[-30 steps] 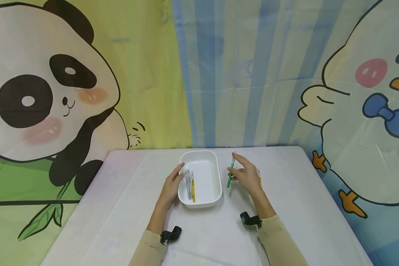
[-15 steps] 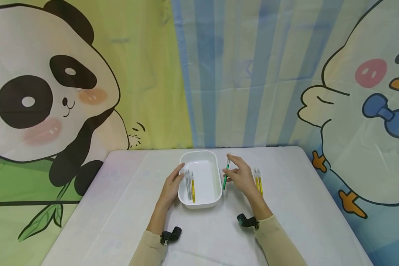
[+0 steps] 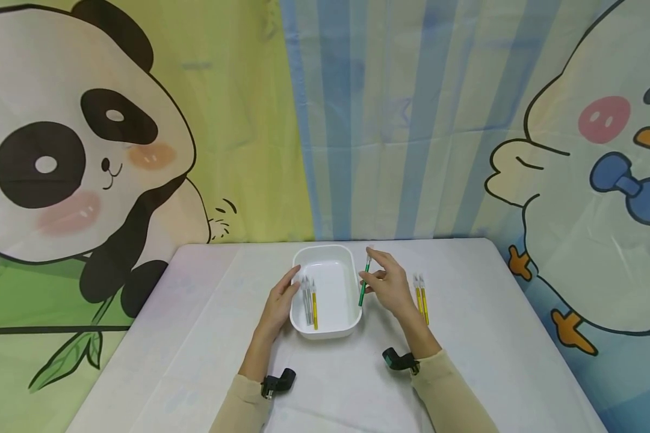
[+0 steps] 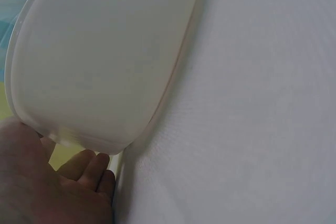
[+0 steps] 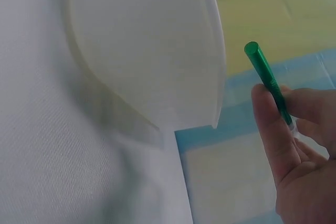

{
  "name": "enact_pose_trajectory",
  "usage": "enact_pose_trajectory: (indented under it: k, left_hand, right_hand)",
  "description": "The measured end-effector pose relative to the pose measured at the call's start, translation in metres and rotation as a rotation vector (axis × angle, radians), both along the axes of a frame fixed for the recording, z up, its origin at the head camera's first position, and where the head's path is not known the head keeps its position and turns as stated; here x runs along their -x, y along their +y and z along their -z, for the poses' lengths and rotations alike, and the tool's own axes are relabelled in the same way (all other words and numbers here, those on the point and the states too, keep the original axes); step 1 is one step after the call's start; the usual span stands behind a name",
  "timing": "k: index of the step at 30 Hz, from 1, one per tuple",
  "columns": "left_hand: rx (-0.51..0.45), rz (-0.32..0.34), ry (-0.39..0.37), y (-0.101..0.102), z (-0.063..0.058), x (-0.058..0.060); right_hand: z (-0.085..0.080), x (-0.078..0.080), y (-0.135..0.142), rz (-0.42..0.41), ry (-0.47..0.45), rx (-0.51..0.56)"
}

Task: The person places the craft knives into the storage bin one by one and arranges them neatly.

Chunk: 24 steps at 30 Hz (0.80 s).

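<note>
My left hand holds the left side of a white plastic tray; in the left wrist view its thumb goes over the rim and its fingers lie against the outer wall. At the tray's right rim, my right hand pinches a slim green craft knife between thumb and fingers. The right wrist view shows its metallic green handle, knurled partway along, with a clear cap at the finger end. Inside the tray, on the left, lie silver craft knives and a yellow one, side by side.
Two yellow craft knives with clear caps lie on the white tabletop, right of my right hand. The table's back edge meets a printed curtain with a panda and a white bird.
My right hand has moved left with the green craft knife, up to the tray's right rim, uncovering the two yellow knives on the table. My left hand and the tray stay put.
</note>
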<state>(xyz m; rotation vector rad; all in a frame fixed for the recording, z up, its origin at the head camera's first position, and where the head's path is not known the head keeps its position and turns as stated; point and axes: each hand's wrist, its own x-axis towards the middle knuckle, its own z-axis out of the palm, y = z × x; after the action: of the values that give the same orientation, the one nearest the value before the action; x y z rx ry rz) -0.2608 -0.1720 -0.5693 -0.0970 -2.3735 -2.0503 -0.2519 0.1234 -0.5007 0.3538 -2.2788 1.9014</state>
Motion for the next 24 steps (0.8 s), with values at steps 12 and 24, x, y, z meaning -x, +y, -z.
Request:
enact_pose_trajectory:
  k: [12, 24]
  left_hand:
    - [-0.001, -0.002, -0.027, 0.000, -0.001, 0.002]
    - [0.000, 0.015, -0.064, 0.002, -0.014, -0.002]
  right_hand:
    - [0.002, 0.001, -0.016, -0.001, 0.005, -0.071]
    - [0.003, 0.002, -0.034, 0.009, 0.024, -0.164]
